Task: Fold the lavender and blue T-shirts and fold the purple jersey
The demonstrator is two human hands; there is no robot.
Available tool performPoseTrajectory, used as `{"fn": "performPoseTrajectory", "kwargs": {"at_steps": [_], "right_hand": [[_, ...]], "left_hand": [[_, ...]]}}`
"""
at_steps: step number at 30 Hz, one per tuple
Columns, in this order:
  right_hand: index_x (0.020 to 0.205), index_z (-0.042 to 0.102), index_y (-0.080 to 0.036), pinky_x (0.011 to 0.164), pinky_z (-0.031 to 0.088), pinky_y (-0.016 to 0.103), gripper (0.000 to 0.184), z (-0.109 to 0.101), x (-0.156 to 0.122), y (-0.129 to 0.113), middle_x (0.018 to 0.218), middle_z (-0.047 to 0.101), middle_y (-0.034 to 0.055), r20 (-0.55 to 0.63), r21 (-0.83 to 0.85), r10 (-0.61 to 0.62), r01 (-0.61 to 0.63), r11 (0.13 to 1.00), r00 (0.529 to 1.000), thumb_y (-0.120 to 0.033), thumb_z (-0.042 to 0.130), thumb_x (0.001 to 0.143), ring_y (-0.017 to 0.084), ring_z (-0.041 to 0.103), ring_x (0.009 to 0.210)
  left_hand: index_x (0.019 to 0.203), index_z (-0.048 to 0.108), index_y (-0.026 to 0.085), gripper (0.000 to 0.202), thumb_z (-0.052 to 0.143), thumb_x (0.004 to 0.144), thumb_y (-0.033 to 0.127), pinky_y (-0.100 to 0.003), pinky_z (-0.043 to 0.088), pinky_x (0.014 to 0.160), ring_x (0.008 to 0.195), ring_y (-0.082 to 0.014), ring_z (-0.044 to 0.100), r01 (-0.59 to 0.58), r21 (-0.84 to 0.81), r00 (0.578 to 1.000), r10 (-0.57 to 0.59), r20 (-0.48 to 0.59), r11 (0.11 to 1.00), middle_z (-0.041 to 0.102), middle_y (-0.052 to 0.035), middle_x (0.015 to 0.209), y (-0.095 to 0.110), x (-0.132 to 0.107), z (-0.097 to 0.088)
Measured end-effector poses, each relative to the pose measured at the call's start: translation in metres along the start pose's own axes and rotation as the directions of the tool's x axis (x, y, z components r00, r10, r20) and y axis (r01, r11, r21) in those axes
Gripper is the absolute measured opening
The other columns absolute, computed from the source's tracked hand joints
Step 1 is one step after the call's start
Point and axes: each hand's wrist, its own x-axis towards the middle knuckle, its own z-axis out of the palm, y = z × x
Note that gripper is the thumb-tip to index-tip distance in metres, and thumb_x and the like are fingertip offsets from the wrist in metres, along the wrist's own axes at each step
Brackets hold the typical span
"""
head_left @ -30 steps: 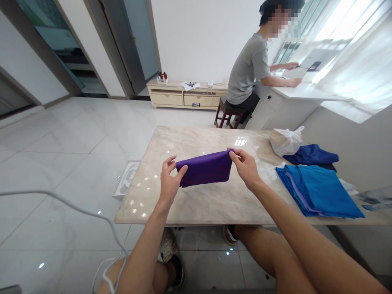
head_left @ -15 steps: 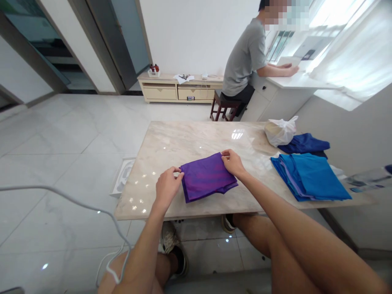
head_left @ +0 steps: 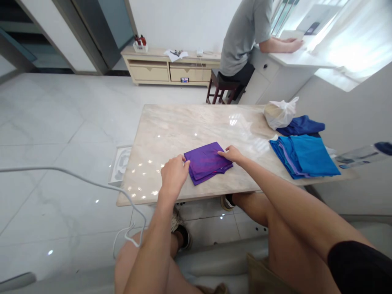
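Note:
A folded purple cloth (head_left: 206,159) lies in several layers near the front edge of the marble-topped table. At its left edge is my left hand (head_left: 174,174), its thumb and fingers closed on the upper left corner. My right hand (head_left: 232,154) is at the right edge, thumb over the top layer and fingers near the upper right side. It looks like a pinch on the border. The lower layers stick out a little unevenly along the front and right.
Blue folded cloths (head_left: 312,155) are stacked on the table's (head_left: 171,122) right. Behind them are a white plastic bag (head_left: 280,114), a dark blue cloth (head_left: 301,125) and a clear bottle (head_left: 364,154). A person (head_left: 245,36) sits on a stool beyond. A white cable (head_left: 76,175) crosses at left.
My view has tilted down. My right hand has slid from the cloth's upper right corner down its right edge, thumb on top. The left hand stays at the left corner.

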Motion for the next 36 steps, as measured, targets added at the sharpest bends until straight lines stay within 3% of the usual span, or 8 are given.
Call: {"fn": "performPoseTrajectory", "kwargs": {"at_steps": [6,14,17,20,24,29,33,36], "right_hand": [[0.084,0.072,-0.019,0.067,0.059,0.035,0.039,0.004,-0.006,-0.016,0.079,0.075,0.0094,0.182,0.166,0.114,-0.145,0.975,0.977,-0.047,0.096,0.072,0.028,0.075,0.081],[0.079,0.077,-0.017,0.056,0.057,0.025,0.027,-0.003,-0.033,-0.052,0.081,0.081,0.0087,0.343,0.323,0.052,-0.169,0.931,0.938,-0.041,0.09,0.082,0.02,0.074,0.071],[0.079,0.077,-0.016,0.055,0.058,0.025,0.026,-0.02,-0.044,-0.055,0.082,0.082,0.0087,0.325,0.376,0.02,-0.149,0.914,0.945,-0.038,0.091,0.082,0.019,0.074,0.068],[0.085,0.079,-0.016,0.057,0.061,0.027,0.028,-0.057,-0.053,-0.046,0.085,0.083,0.0088,0.307,0.486,-0.071,-0.092,0.869,0.949,-0.039,0.094,0.079,0.021,0.075,0.069],[0.095,0.082,-0.017,0.058,0.065,0.031,0.034,-0.129,-0.079,-0.006,0.088,0.084,0.0102,0.187,0.601,-0.082,-0.047,0.798,0.979,-0.041,0.099,0.076,0.023,0.078,0.071],[0.101,0.081,-0.018,0.06,0.066,0.031,0.036,-0.228,-0.152,0.085,0.092,0.084,0.0109,-0.089,0.739,0.05,0.033,0.672,0.995,-0.04,0.099,0.08,0.023,0.078,0.072],[0.102,0.081,-0.016,0.064,0.067,0.03,0.031,-0.285,-0.208,0.159,0.094,0.084,0.0106,-0.3,0.753,0.219,0.09,0.652,0.928,-0.036,0.096,0.084,0.021,0.077,0.074],[0.096,0.08,-0.015,0.067,0.067,0.031,0.022,-0.3,-0.223,0.204,0.088,0.082,0.0096,-0.362,0.766,0.327,0.078,0.638,0.873,-0.03,0.094,0.087,0.02,0.075,0.073]], "left_hand": [[0.121,0.077,0.022,0.03,0.057,0.108,0.041,-0.037,0.056,0.089,0.108,-0.0307,0.078,0.005,-0.074,0.999,-0.008,-0.036,0.997,0.083,-0.0143,0.114,-0.004,-0.007,-0.008],[0.123,0.077,0.022,0.031,0.055,0.11,0.039,-0.041,0.057,0.089,0.109,-0.034,0.078,0.012,-0.096,0.999,-0.016,-0.042,0.995,0.082,-0.016,0.118,-0.014,-0.01,-0.011],[0.124,0.077,0.021,0.032,0.054,0.11,0.038,-0.04,0.056,0.089,0.109,-0.0334,0.078,-0.003,-0.094,0.999,-0.001,-0.042,0.996,0.082,-0.0158,0.118,-0.011,-0.007,-0.013],[0.124,0.077,0.021,0.032,0.053,0.111,0.037,-0.039,0.056,0.088,0.109,-0.0325,0.079,-0.028,-0.084,0.998,0.023,-0.057,0.996,0.082,-0.0146,0.119,-0.001,-0.004,-0.012],[0.124,0.078,0.022,0.033,0.052,0.111,0.037,-0.038,0.056,0.087,0.109,-0.032,0.079,-0.095,-0.037,0.994,0.093,-0.052,0.995,0.082,-0.0142,0.122,0.018,-0.009,-0.004],[0.121,0.079,0.024,0.038,0.046,0.111,0.041,-0.036,0.053,0.083,0.11,-0.0334,0.079,-0.199,0.048,0.979,0.197,0.044,0.979,0.084,-0.0125,0.119,0.036,-0.021,0.008],[0.123,0.077,0.024,0.046,0.041,0.11,0.048,-0.039,0.052,0.078,0.106,-0.038,0.078,-0.261,0.106,0.964,0.254,0.079,0.959,0.084,-0.0133,0.118,0.048,-0.015,0.018],[0.123,0.077,0.024,0.05,0.037,0.109,0.05,-0.041,0.053,0.079,0.108,-0.0403,0.077,-0.276,0.143,0.959,0.262,0.113,0.95,0.084,-0.0124,0.12,0.056,-0.013,0.022]]}}
